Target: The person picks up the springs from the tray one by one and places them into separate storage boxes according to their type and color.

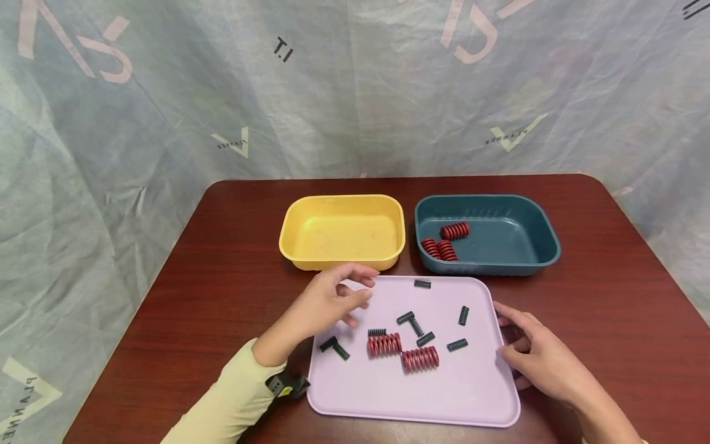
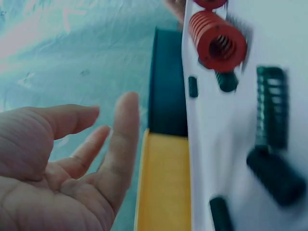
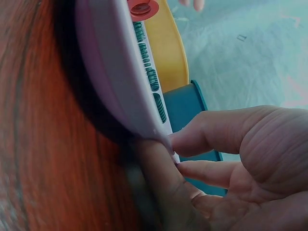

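Note:
A pale lilac tray lies on the table with two thick red springs, the nearer red spring and the other red spring. Several small dark green springs are scattered around them, among them a dark green spring on the right. Over the tray's far left corner hovers my left hand, thumb and fingers apart with nothing between them in the left wrist view. My right hand pinches the tray's right rim, thumb against the edge and a finger underneath.
Behind the tray stand a yellow bin with nothing in it and, to its right, a dark teal bin holding three red springs toward its left side. A printed grey sheet hangs behind the brown table.

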A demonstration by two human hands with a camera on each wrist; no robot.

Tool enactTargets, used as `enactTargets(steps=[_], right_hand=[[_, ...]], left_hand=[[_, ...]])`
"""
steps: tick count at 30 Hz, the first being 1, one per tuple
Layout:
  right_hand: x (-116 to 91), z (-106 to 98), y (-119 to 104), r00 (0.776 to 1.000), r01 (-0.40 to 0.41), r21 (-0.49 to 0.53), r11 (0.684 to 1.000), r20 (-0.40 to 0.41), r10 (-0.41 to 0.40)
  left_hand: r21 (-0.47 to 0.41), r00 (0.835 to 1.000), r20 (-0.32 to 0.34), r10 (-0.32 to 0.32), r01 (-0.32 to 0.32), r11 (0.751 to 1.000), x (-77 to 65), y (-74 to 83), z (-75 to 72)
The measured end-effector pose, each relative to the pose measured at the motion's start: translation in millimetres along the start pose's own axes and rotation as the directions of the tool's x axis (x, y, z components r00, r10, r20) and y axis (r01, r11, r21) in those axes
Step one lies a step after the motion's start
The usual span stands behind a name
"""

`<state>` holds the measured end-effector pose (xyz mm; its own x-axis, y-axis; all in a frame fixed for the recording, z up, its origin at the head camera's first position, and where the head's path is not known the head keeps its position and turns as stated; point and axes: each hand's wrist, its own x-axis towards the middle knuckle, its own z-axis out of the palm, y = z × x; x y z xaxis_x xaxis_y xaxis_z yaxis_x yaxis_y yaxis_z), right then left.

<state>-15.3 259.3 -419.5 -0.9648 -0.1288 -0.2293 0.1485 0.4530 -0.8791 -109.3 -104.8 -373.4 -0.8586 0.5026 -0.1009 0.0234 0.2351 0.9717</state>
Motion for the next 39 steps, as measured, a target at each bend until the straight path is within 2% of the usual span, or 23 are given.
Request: enactTargets(steps=[6, 12, 17, 22, 27, 34, 37, 39], right_hand=[[1, 0, 0, 1.000, -0.005, -0.005, 1.000, 0.000, 0.005], [1, 0, -2, 1.000, -0.007, -0.003, 1.000, 0.001, 0.007], [0, 0, -3, 1.000, -0.001, -0.004, 1.000, -0.005, 0.001], [0, 1, -3, 1.000, -0.001, -0.004, 1.000, -0.009, 0.001], [-1, 1, -3, 1.000, -0.005, -0.002, 1.000, -0.013, 0.005], [-3, 2, -3, 1.000, 0.007, 0.006, 1.000, -0.011, -0.006], [-3, 2, -3, 1.000, 0.009, 0.005, 1.000, -0.017, -0.009], [-3, 2, -3, 1.000, 0.010, 0.002, 1.000, -0.023, -0.010]], left_hand=[[-0.078, 0.992, 0.126, -0.027, 0.037, 0.996, 26.9, -0.8, 12.7], [-0.095, 0.985, 0.159, -0.060, 0.076, 0.993, 45.1, -3.2, 21.8], [-0.069, 0.979, 0.181, -0.098, 0.112, 0.991, 58.7, -4.5, 28.3], [-0.033, 0.973, 0.197, -0.121, 0.130, 0.991, 66.0, -5.8, 35.3], [-0.001, 0.971, 0.212, -0.108, 0.111, 0.994, 74.3, -9.0, 42.9], [0.028, 0.969, 0.203, -0.139, 0.136, 0.990, 81.8, -10.3, 50.4], [0.060, 0.972, 0.198, -0.128, 0.118, 0.991, 83.5, -9.6, 51.9], [0.115, 0.974, 0.194, -0.117, 0.096, 0.989, 84.8, -9.0, 53.1]])
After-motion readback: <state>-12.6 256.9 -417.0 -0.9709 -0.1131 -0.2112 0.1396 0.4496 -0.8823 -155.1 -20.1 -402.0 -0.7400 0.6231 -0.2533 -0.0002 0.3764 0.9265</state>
